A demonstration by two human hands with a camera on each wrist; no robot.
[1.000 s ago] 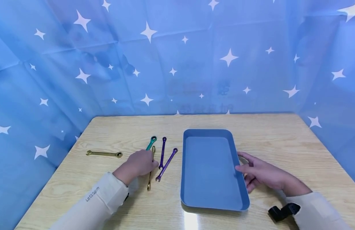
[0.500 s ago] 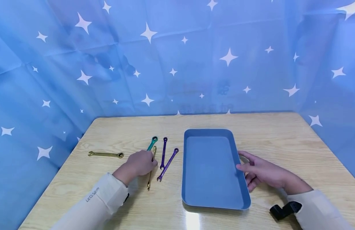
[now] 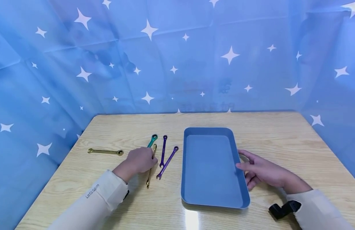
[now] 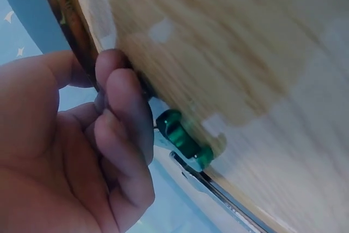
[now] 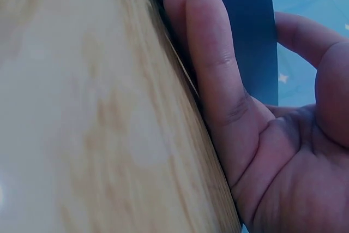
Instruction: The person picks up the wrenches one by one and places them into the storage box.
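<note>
My left hand point(image 3: 141, 159) pinches a gold wrench point(image 3: 149, 177) near its middle, its two ends sticking out beyond the fingers. A green ratchet wrench point(image 3: 153, 138) lies right behind that hand, its lower part hidden. In the left wrist view the fingers curl around the gold wrench's shaft point(image 4: 71, 23), and a green wrench end point(image 4: 182, 137) shows beyond the fingertips. With thumb over the rim and fingers along the outer wall, my right hand point(image 3: 262, 172) grips the right side of a blue-grey tray point(image 3: 243, 188). The tray's inside is bare.
Two purple wrenches point(image 3: 163, 151) point(image 3: 167, 163) lie between the left hand and the tray, their lower ends close together. Farther left is another gold wrench point(image 3: 105, 151), lying crosswise. The wooden table point(image 3: 269, 134) ends at a blue star-patterned curtain point(image 3: 194, 64).
</note>
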